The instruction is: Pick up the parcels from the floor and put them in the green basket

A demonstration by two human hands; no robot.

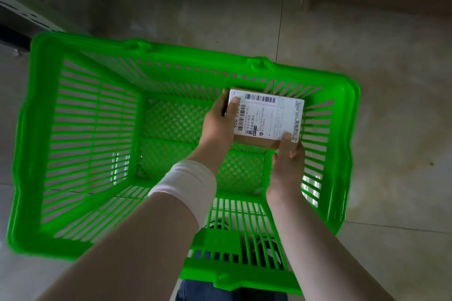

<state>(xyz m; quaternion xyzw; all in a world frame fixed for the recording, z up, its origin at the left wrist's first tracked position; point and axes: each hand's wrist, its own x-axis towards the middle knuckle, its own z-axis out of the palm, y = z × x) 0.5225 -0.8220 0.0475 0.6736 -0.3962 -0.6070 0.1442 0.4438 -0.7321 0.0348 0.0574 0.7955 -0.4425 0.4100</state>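
1. The green basket [40, 105] stands on the floor [367, 56].
2. The left hand [217, 124] grips the parcel [266, 117], which lies at its 3 o'clock, thumb on the label.
3. The parcel is held inside the basket, toward 2 o'clock.
4. The right hand [288, 161] pinches the parcel's corner from 5 o'clock.

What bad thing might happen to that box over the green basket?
1. The parcel seems held above the basket floor, gripped only at its edges by the left hand and right hand. If it is let go here, it would likely drop and bump.
2. It is close to the far right corner of the green basket, so an edge might catch on the slatted wall and leave it tilted.
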